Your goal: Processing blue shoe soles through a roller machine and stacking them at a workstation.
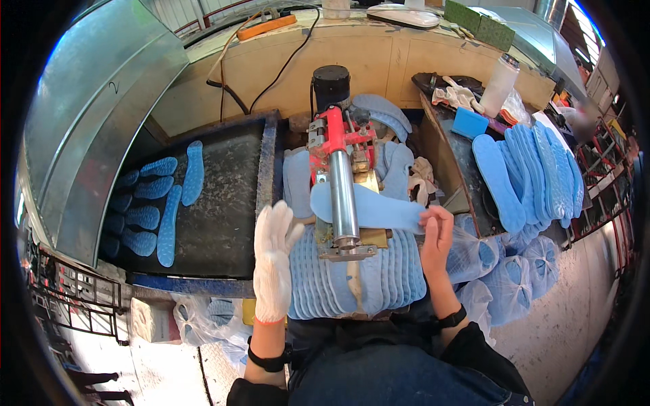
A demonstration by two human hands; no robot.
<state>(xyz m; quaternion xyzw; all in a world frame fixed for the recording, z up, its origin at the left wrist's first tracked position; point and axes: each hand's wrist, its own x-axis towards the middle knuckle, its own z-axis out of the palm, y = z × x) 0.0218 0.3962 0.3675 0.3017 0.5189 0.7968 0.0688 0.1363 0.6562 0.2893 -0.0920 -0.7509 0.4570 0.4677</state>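
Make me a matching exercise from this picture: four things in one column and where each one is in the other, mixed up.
1. left hand
2. right hand
3. metal roller
4. white bottle

A. upright at the bench's far right
B. gloved, open beside the fanned insoles
C. bare, pinching the blue insole
D. across the blue insole

Pairs: 1-B, 2-C, 3-D, 4-A

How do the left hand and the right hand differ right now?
The left hand wears a white knit glove; the right hand is bare. The left hand is open with fingers spread, resting near the stacked blue insoles and holding nothing; the right hand's grip pinches the end of the blue insole lying across the metal roller. Both wrists carry a black band.
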